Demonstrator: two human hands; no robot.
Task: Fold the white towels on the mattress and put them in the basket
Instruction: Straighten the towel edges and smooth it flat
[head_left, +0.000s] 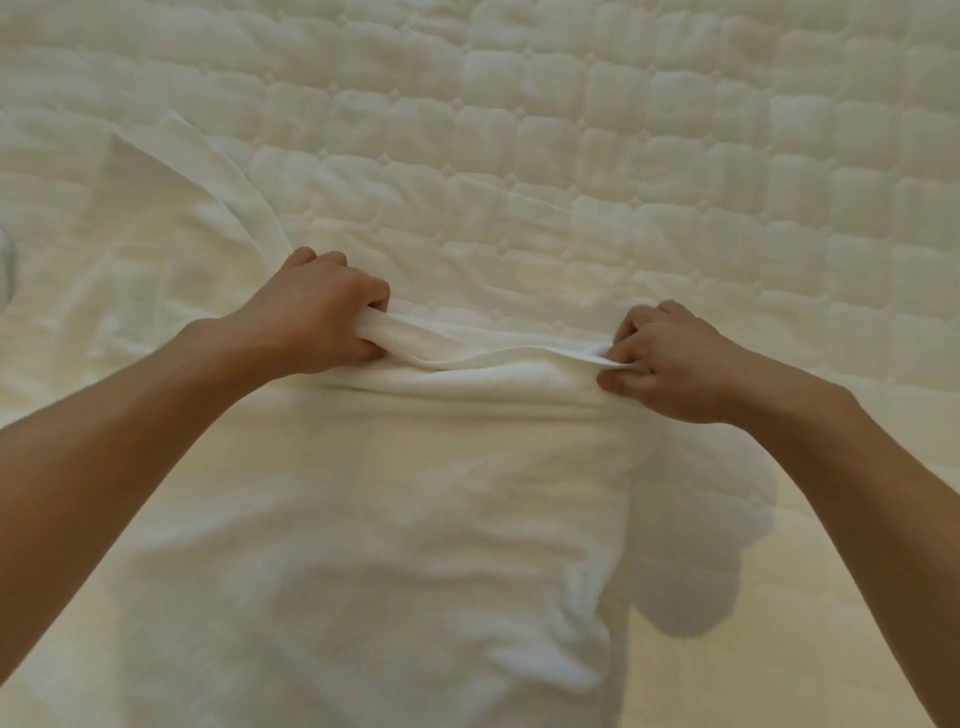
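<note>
A white towel (395, 519) lies spread on the quilted mattress (675, 156), running from my hands down toward me. My left hand (322, 317) grips its far edge at the left corner, fingers curled round the bunched cloth. My right hand (670, 358) pinches the same edge at the right corner. The edge between them is lifted slightly and doubled into a thin fold. A second white towel (171, 218) lies rumpled on the mattress to the left, partly under my left wrist. No basket is in view.
The quilted mattress stretches away ahead and to the right. At the far left edge a small grey curved object (6, 260) shows, too cropped to identify.
</note>
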